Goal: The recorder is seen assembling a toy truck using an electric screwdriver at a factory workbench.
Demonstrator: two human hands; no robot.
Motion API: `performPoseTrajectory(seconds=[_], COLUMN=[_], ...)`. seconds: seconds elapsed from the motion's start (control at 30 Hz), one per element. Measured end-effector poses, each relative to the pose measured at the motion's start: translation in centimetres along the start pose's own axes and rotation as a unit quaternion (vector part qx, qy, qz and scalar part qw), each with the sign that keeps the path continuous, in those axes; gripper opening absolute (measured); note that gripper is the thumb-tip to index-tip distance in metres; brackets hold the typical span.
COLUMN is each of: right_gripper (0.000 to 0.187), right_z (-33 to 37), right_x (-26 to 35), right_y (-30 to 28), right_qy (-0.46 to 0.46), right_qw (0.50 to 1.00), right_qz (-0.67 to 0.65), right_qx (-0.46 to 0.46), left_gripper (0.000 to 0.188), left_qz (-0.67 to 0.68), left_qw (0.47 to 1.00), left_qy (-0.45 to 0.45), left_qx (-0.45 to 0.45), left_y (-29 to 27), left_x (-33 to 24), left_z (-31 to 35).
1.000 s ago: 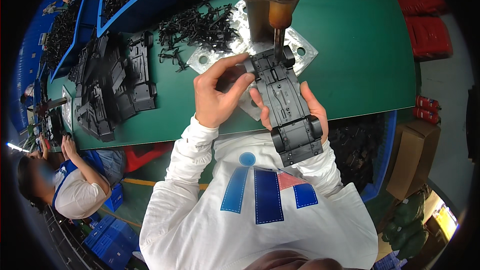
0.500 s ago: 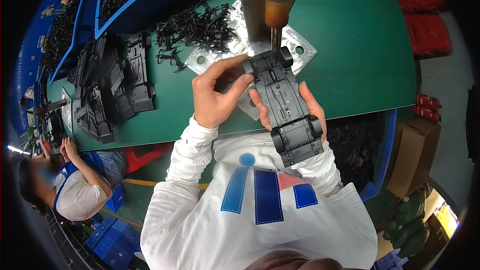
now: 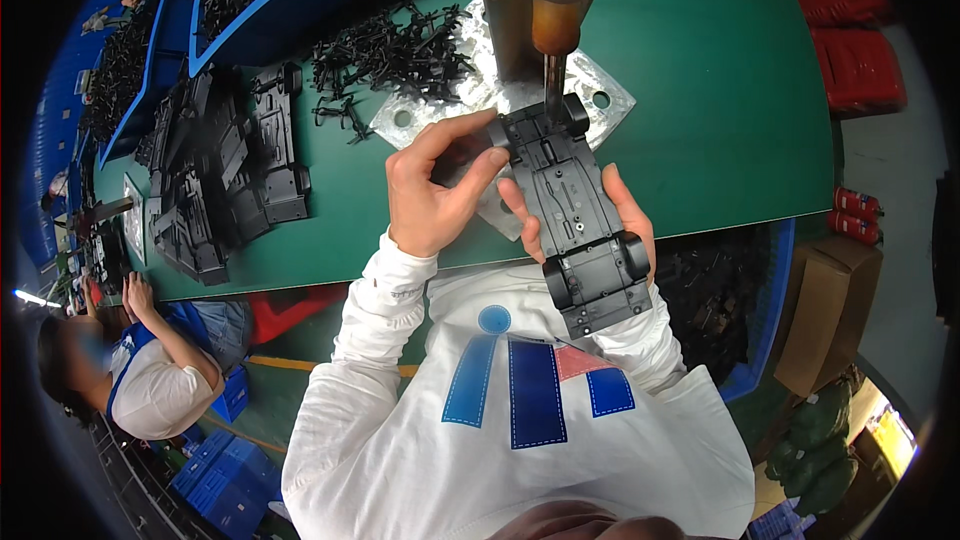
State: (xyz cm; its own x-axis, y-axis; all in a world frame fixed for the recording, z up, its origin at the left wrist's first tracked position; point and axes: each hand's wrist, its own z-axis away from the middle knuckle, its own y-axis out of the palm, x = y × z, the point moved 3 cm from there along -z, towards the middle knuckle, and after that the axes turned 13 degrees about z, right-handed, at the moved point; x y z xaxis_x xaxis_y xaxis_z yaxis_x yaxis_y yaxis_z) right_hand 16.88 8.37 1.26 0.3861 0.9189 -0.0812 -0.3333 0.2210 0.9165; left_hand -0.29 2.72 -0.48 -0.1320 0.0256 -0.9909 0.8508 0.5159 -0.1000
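Toy car chassis (image 3: 575, 215): black plastic, underside up, held above the worktop's near edge with its front under the screwdriver bit (image 3: 551, 90) at 12 o'clock.
Handling: likely light and stiff, smooth enough to slip; best gripped along the long sides, clear of the wheels.
Left hand (image 3: 440, 190): fingers closed on the chassis's front corner, at 9 o'clock.
Right hand (image 3: 628, 220): cradles the chassis from beneath, fingers curled up both sides.
Metal plate (image 3: 490, 100): bolted to the green worktop (image 3: 720, 130).
Loose black parts (image 3: 390, 50): heaped at 10 o'clock.

1 head view looks steeply down, close over green table (image 3: 700, 140).
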Motion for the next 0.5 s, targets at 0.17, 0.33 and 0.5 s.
performPoseTrajectory(seconds=[0.17, 0.33, 0.5], right_gripper=[0.068, 0.067, 0.066], right_z=[0.05, -0.06, -0.09], right_x=[-0.02, -0.01, 0.12], right_y=[-0.21, -0.78, -0.66], right_qy=[-0.002, 0.019, 0.026], right_qw=[1.000, 0.999, 0.999], right_qz=[0.011, 0.002, -0.033], right_qx=[0.009, 0.036, 0.030], left_gripper=[0.033, 0.034, 0.034], left_qz=[0.009, -0.005, -0.017], left_qw=[1.000, 1.000, 1.000], left_qy=[0.001, 0.004, 0.009], left_qx=[0.001, 0.000, -0.004], left_y=[0.02, -0.03, -0.07], left_x=[-0.12, -0.16, -0.46], left_z=[-0.04, -0.07, -0.04])
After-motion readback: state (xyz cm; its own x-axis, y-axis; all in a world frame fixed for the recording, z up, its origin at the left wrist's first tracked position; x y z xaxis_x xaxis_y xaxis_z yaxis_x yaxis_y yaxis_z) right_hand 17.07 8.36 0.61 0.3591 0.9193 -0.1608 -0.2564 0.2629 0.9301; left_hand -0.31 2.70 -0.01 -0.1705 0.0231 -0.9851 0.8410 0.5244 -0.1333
